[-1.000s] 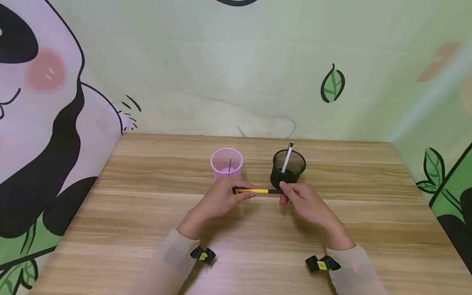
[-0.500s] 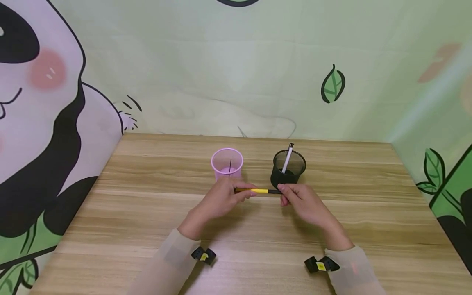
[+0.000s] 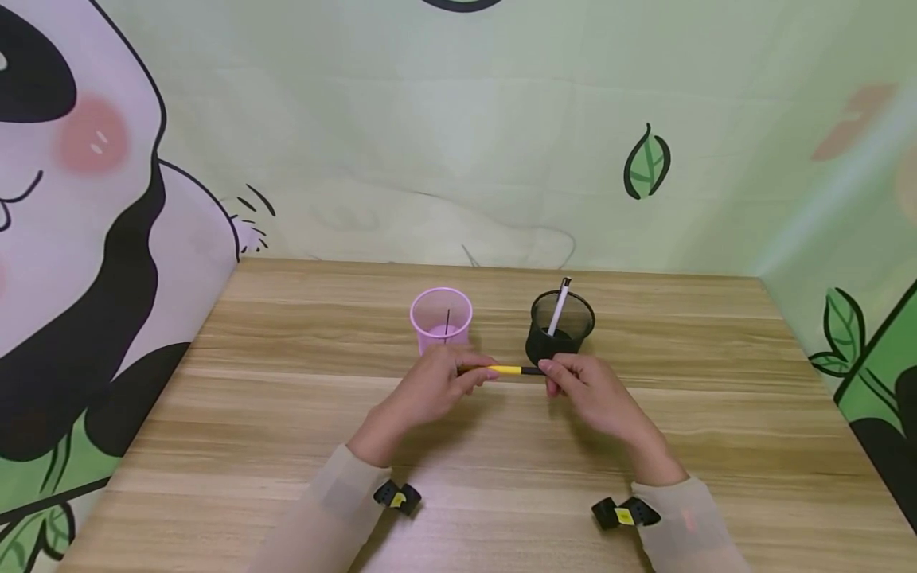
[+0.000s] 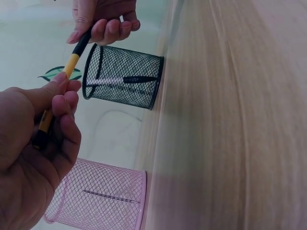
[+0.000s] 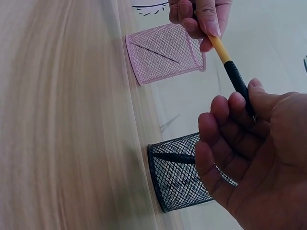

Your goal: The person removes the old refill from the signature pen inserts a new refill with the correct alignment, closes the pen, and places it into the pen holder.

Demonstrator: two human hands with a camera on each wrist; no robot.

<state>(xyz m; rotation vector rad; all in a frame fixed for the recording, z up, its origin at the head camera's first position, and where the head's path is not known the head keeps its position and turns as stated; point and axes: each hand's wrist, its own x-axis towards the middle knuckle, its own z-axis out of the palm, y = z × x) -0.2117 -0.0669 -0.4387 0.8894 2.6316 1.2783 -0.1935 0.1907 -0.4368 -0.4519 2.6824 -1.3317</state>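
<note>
At the left, the person's left hand is mostly closed, its thumb laid along the yellow barrel of a pen and its curled fingers bearing on the other side, so that the barrel is pinched between them; the pen's dark end runs back past the fingers in front of the palm. Just behind this hand, its lower part hidden by it in the head view, an upright pink mesh cup stands on the wooden table, with a thin dark line showing in it. The pen spans the gap between the two hands, nearly level in the head view and held above the table, yellow toward the left and black toward the right. Behind its black end stands an upright black mesh cup, with a white and black pen leaning in it. At the right, the right hand is partly closed, pinching the black grip near the writing tip between thumb and forefinger, the other fingers loosely bent; the tip shows beside the thumb, above the palm.
</note>
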